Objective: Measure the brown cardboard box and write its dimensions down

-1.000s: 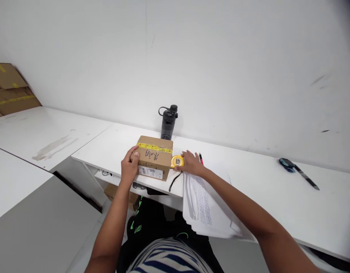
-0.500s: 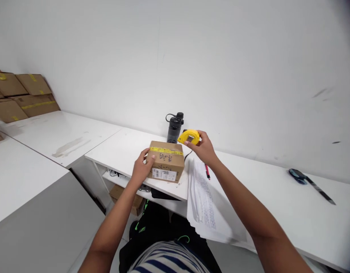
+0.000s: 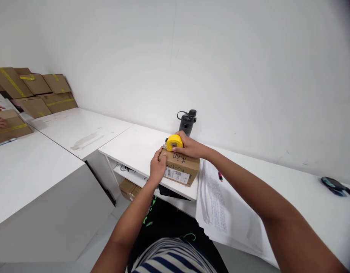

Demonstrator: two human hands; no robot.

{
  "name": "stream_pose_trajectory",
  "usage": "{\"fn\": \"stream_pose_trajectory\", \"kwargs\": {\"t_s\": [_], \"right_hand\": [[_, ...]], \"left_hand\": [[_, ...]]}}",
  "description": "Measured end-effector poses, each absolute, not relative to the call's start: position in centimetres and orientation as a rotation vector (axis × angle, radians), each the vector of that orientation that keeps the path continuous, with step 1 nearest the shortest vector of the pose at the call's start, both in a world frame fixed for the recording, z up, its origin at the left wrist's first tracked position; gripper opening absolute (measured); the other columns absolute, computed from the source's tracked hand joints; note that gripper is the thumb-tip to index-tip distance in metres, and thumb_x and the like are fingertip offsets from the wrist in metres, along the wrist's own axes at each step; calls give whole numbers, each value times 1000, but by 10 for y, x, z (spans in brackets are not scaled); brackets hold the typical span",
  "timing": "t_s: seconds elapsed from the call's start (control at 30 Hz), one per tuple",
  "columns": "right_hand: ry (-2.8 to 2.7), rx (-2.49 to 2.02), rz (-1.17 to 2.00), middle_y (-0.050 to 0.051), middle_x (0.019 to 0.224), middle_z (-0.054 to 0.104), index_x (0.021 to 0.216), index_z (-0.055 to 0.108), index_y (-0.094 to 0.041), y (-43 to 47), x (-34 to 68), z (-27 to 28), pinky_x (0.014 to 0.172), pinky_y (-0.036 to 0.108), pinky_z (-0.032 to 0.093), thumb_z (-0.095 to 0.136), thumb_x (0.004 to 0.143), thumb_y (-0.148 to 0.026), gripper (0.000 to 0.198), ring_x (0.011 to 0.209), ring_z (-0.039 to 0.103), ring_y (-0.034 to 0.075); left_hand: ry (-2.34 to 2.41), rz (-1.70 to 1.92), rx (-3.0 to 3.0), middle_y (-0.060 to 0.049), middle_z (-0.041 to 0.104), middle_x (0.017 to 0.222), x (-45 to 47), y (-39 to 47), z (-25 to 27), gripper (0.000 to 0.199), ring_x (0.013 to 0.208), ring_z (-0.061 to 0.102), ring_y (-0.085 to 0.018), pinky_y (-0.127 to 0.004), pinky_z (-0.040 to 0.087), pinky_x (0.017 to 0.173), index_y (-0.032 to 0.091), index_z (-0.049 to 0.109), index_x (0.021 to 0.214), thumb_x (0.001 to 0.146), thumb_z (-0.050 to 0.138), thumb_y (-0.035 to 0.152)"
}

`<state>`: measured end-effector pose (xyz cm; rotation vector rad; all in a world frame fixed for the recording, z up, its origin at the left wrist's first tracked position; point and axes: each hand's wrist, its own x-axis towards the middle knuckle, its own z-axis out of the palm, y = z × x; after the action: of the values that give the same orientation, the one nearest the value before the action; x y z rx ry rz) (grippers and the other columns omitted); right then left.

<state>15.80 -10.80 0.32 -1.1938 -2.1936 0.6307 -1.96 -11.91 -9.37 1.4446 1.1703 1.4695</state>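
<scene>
Tape measure [image 3: 175, 141] sideways over box [image 3: 189, 162], mouth [image 3: 167, 147] leftward

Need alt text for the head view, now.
The right hand holds a yellow tape measure at the top of a box; the left hand holds the box's left end. A black bottle stands behind, papers lie to the right.

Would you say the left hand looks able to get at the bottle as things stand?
Probably not directly: the left hand is on the box, and the right hand, holding the tape measure, is in front of the bottle.
</scene>
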Motion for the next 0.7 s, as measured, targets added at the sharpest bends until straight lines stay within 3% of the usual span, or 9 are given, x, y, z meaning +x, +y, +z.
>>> {"fn": "stream_pose_trajectory", "kwargs": {"t_s": [0.2, 0.43, 0.53, 0.7], "right_hand": [[-2039, -1402, 658, 5, 106, 60, 123, 35, -25, -158, 218, -1, 75, 37, 52, 63, 83, -44, 52, 92, 60, 24], [-1675, -1396, 870, 1, 95, 57, 115, 35, -29, -218, 264, -26, 64, 36, 54, 65, 85, -46, 46, 73, 60, 17], [-1625, -1374, 835, 0, 95, 57, 115, 37, -29, -224, 263, -34, 67, 36, 55, 67, 84, -44, 47, 74, 59, 17], [-1630, -1358, 709, 1, 98, 56, 117, 40, -27, -206, 243, -26, 58, 34, 54, 68, 81, -46, 50, 71, 56, 17]], "left_hand": [[1198, 1445, 1459, -8, 65, 129, -20, -118, -90, 40, 121, 58, -23, -36, 42, 107, 15, 63, 125, 89, 51, 30], [1186, 1451, 1441, -8, 63, 132, -19, -113, -91, 42, 123, 56, -23, -35, 41, 108, 15, 62, 126, 89, 50, 30], [1203, 1459, 1458, -8, 63, 132, -19, -112, -91, 42, 124, 56, -23, -36, 41, 109, 15, 63, 126, 89, 50, 31], [1180, 1472, 1416, -9, 62, 133, -17, -112, -91, 41, 124, 56, -23, -37, 40, 110, 16, 63, 125, 89, 51, 32]]}}
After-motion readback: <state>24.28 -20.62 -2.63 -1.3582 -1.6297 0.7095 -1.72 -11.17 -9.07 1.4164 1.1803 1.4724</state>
